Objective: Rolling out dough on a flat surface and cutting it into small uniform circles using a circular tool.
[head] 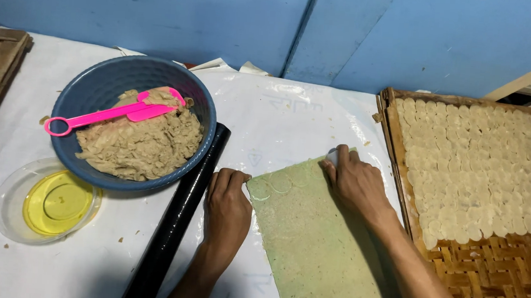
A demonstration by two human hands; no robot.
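Two hands were on the thin green dough sheet (315,246) near-centre on the worktop (280,119): left hand (227,205) flat and empty at its edge, right hand (353,183) closed over a small white cutter (332,155). Looked soft and tear-prone, best lifted from underneath.

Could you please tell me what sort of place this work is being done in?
Probably a small home or cottage food workshop. A rolled dough sheet is being cut into rounds by the right hand, a woven bamboo tray holds rows of cut discs, and a blue bowl holds dough scraps.
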